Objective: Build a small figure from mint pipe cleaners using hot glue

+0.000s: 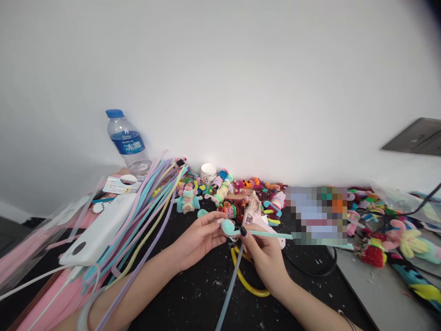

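Between my hands is a mint-green pipe cleaner (pixel 228 226), wound into a flat coil at one end. My left hand (pixel 203 236) pinches the coil from the left with thumb and fingertips. With thumb and forefinger, my right hand (pixel 263 253) grips the straight length just right of the coil; its tail runs out to the right. Behind my right hand lies a pale pink glue gun (pixel 254 216), and a translucent glue stick (pixel 227 299) slants down toward the front edge. A second mint-green coil (pixel 202 213) rests beyond my left fingers.
Pastel pipe cleaners (pixel 148 216) and a white power bank (pixel 99 230) lie at the left, by a water bottle (pixel 127 142) leaning on the wall. Several fuzzy figures (pixel 188 200) and a paper cup (pixel 208 174) line the back. A yellow tube (pixel 248 287) and black cable (pixel 315 275) lie nearby.
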`<state>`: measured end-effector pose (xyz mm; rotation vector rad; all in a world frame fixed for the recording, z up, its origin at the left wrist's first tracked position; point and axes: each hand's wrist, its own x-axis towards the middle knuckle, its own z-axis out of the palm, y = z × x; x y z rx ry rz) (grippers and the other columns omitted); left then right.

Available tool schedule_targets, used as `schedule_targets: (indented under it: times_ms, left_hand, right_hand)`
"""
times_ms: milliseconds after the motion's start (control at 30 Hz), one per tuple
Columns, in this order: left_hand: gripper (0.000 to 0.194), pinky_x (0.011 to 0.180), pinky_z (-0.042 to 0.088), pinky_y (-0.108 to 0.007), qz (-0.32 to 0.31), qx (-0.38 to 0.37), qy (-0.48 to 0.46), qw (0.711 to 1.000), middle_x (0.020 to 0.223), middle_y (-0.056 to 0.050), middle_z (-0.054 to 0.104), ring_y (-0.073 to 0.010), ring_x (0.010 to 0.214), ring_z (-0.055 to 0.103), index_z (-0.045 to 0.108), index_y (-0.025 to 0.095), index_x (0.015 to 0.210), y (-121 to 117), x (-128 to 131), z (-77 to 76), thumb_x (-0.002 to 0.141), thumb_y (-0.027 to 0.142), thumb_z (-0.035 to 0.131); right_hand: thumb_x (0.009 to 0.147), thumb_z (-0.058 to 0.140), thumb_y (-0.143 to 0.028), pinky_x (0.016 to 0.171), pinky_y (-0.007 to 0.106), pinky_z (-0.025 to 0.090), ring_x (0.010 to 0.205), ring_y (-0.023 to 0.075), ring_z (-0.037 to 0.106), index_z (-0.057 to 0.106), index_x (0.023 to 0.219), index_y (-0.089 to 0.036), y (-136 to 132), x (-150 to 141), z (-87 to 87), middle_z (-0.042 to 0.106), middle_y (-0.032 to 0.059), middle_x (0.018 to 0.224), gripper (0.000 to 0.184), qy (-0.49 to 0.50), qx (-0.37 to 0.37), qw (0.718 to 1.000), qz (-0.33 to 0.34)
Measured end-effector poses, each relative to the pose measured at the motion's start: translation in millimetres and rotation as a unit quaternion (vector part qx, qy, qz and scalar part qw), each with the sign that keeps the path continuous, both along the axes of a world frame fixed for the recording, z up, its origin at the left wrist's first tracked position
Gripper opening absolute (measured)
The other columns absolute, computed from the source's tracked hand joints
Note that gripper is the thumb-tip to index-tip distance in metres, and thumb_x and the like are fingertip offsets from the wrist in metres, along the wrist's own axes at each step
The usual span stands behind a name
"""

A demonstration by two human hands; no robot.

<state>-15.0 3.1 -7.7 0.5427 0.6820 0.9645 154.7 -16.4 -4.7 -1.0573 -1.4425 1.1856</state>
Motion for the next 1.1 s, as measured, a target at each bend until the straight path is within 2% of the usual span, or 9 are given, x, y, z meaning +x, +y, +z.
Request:
schedule_targets:
  times_ms: [233,433,667,933,1100]
  left_hand:
    - [0.015,0.069,0.049,-0.023,-0.008,0.026,0.015,1.0,0.083,-0.003,0.063,-0.0105,0.073,0.06,0.06,0.015,0.09,-1.8,1.1,4.9,0.078,0.024,0.062]
    - [0.023,0.067,0.047,-0.023,0.005,0.09,0.09,0.992,0.081,0.0,0.063,-0.0109,0.071,0.058,0.062,0.016,0.088,-4.0,2.5,5.8,0.068,0.022,0.072]
    - [0.027,0.078,0.047,-0.03,0.062,0.218,0.204,0.952,0.086,-0.004,0.067,-0.0178,0.083,0.061,0.064,0.016,0.089,-3.5,1.4,7.6,0.064,0.02,0.073]
    - [0.022,0.085,0.049,-0.032,0.071,0.278,0.246,0.926,0.104,-0.006,0.065,-0.0206,0.095,0.061,0.064,0.018,0.09,-11.4,1.5,9.2,0.069,0.018,0.068]
    - [0.017,0.086,0.049,-0.034,0.089,0.293,0.257,0.917,0.106,-0.007,0.064,-0.0224,0.098,0.061,0.065,0.018,0.085,-12.9,1.6,8.8,0.069,0.015,0.068]
  right_hand:
    - [0.085,0.05,-0.035,0.042,0.021,0.025,0.044,0.0083,0.03,0.055,0.072,-0.017,0.7,-0.2,-0.1,0.04,-0.0048,0.053,0.023,-0.038,0.015,0.999,-0.022]
    - [0.084,0.052,-0.034,0.044,0.022,0.031,0.05,0.0117,0.04,0.059,0.07,-0.017,0.0,-2.1,3.3,0.046,-0.0019,0.055,0.023,-0.059,0.04,0.997,-0.031]
    - [0.085,0.05,-0.03,0.053,0.024,0.037,0.058,0.0144,0.046,0.063,0.077,-0.018,-2.8,-0.1,2.7,0.054,0.0009,0.063,0.02,-0.091,0.082,0.992,-0.025]
    - [0.086,0.05,-0.03,0.05,0.023,0.036,0.056,0.0127,0.043,0.06,0.079,-0.018,-5.0,-0.1,0.1,0.05,-0.0004,0.064,0.017,-0.077,0.064,0.995,-0.003]
    - [0.084,0.052,-0.029,0.05,0.024,0.037,0.056,0.0128,0.042,0.058,0.077,-0.018,-3.8,0.9,-1.1,0.05,-0.0006,0.063,0.015,-0.104,0.064,0.993,0.005]
